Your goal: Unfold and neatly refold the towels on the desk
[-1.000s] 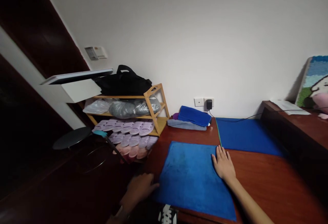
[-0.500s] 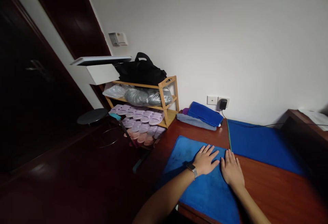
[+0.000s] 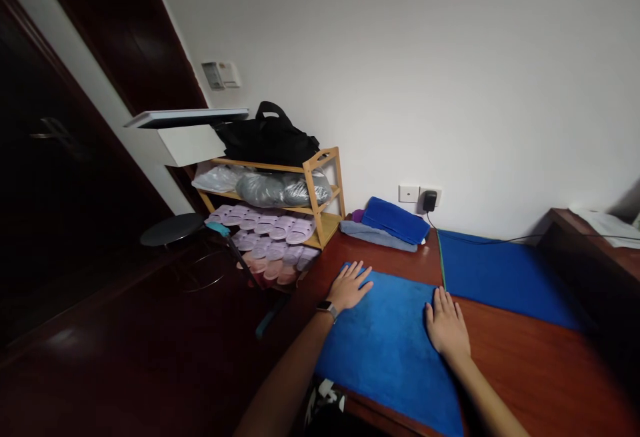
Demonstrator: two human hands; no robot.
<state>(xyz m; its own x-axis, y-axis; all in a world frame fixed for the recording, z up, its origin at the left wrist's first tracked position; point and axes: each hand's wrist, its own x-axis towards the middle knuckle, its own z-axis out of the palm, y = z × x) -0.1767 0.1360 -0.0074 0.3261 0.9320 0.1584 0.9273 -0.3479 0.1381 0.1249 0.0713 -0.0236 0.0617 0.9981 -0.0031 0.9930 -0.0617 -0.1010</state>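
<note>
A blue towel (image 3: 393,344) lies spread flat on the red-brown wooden table (image 3: 525,364). My left hand (image 3: 349,285), with a watch at the wrist, rests palm down on the towel's far left corner, fingers apart. My right hand (image 3: 445,325) lies flat on the towel's right edge, fingers together and pointing away from me. Neither hand holds anything.
A second blue cloth (image 3: 500,272) lies behind on the table. Folded towels (image 3: 390,224) are stacked by the wall socket (image 3: 420,195). A wooden rack (image 3: 310,204) with slippers and a black bag (image 3: 267,137) stands to the left, and a dark stool (image 3: 173,229) beside it.
My left hand has slid from beside the right hand out to the towel's far left corner. The right hand has stayed at the right edge. The view shifted slightly.
</note>
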